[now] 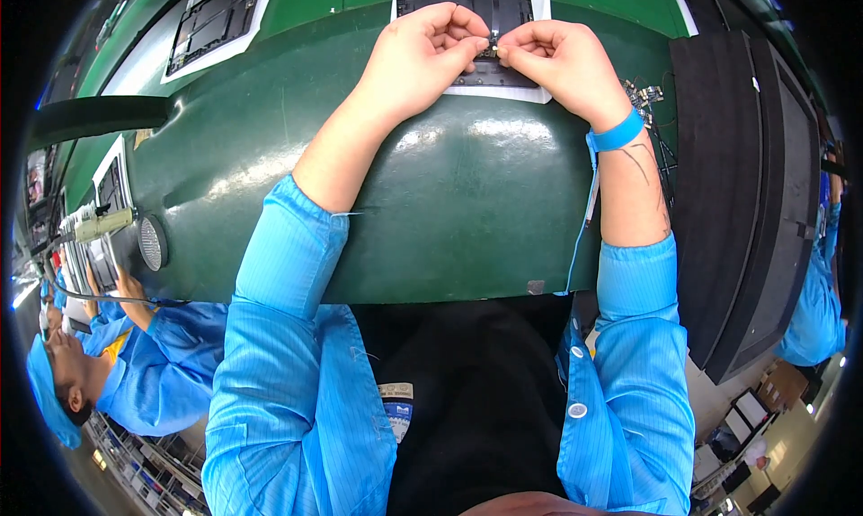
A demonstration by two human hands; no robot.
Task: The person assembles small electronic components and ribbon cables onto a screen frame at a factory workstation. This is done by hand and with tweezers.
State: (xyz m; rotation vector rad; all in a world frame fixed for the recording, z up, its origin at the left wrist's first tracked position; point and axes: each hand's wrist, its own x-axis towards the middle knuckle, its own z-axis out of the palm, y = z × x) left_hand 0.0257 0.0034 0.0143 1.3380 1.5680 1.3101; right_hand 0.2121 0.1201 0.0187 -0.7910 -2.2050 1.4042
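Both my hands meet over a black flat device housing (463, 77) on a white sheet (514, 94) at the far side of the green table. My left hand (431, 53) has thumb and index finger pinched, its other fingers curled. My right hand (562, 62) pinches from the other side, its fingertips nearly touching the left ones. Between the fingertips is a small dark part with a light spot, too small to name. A thin dark strip runs up the housing from there. A blue wrist strap (618, 133) with a cord circles my right wrist.
Small electronic parts with wires (645, 95) lie right of my right wrist, beside a tall black case (728, 183). Another black housing (214, 22) lies on white at the far left. A round dark disc (153, 243) and a co-worker (135, 363) in blue are at left.
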